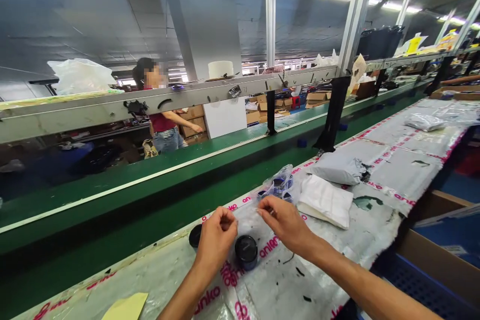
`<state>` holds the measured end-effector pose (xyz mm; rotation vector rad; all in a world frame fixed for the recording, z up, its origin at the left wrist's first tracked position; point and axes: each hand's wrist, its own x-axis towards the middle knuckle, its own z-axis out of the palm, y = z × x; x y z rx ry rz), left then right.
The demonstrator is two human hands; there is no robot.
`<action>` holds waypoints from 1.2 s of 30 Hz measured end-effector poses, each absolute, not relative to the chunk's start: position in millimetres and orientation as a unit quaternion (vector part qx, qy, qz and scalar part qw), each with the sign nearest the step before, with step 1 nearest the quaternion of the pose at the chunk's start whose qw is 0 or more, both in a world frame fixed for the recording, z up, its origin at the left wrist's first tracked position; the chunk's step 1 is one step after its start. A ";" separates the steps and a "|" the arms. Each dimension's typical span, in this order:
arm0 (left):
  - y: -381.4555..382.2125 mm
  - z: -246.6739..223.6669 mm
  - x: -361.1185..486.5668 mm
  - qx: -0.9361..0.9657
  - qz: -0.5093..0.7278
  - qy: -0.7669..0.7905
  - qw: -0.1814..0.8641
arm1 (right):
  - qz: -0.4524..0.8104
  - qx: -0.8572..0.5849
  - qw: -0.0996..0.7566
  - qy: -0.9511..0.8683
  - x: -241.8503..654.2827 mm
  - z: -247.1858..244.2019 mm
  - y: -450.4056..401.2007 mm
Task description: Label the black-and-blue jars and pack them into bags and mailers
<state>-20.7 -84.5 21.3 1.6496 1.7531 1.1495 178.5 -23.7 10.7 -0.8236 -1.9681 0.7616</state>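
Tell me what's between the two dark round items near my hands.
In the head view, your left hand shows between them, partly covering the left item; the right item is uncovered.

Your bare left forearm (pixel 185 282) comes up from the bottom edge of the view, slanting to the right; your bare right forearm (pixel 348 272) reaches in from the lower right, slanting to the left. Your left hand (pixel 218 234) is curled, its fingers (pixel 226 214) bent in toward the thumb. Your right hand (pixel 287 220) points left, thumb and forefinger drawn close together. Your hands are near each other but apart; whether either one's fingertips meet, you cannot tell.
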 end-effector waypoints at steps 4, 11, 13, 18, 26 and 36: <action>-79.2 17.5 -27.6 0.659 0.368 0.652 0.073 | 0.140 -0.278 0.452 -0.836 171.9 -3.5 -12.0; -98.5 -7.9 -28.9 0.756 0.217 0.615 -0.056 | -0.002 -0.205 0.413 -0.888 172.5 -50.6 -9.9; -106.6 -11.9 -27.0 0.765 0.194 0.609 -0.075 | -0.011 -0.202 0.399 -0.894 175.9 -56.6 -14.9; -122.2 -13.0 -26.3 0.764 0.182 0.614 -0.086 | 0.024 -0.223 0.382 -0.897 185.0 -55.1 -29.6; -133.8 -22.3 -35.4 0.763 0.225 0.602 -0.070 | 0.076 -0.226 0.363 -0.901 190.9 -52.6 -50.5; -139.1 -30.2 -42.2 0.827 0.230 0.503 -0.098 | -0.060 -0.138 0.295 -0.944 198.8 -51.8 -57.9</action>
